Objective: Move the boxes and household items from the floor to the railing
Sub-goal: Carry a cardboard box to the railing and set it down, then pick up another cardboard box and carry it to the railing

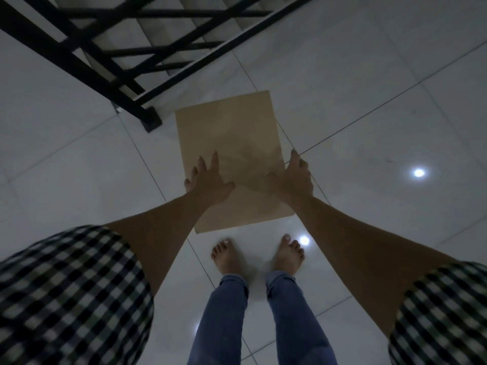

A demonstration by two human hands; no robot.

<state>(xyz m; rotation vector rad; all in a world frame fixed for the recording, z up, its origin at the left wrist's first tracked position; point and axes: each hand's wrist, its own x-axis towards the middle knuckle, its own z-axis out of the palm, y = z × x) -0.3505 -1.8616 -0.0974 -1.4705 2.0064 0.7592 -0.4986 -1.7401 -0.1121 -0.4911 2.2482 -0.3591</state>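
Pressing spread left hand (pixel 208 177) on brown cardboard box (pixel 229 127), right hand (pixel 295 177) gripping its edge

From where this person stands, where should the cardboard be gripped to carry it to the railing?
Take the cardboard by its two long side edges, one hand from each side. It is flat, thin and wide; the left hand and right hand sit there.

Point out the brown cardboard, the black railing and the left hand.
brown cardboard (pixel 229 127): head view, bare upper face.
black railing (pixel 151 119): head view, foot of its post.
left hand (pixel 208 177): head view, back of the hand.
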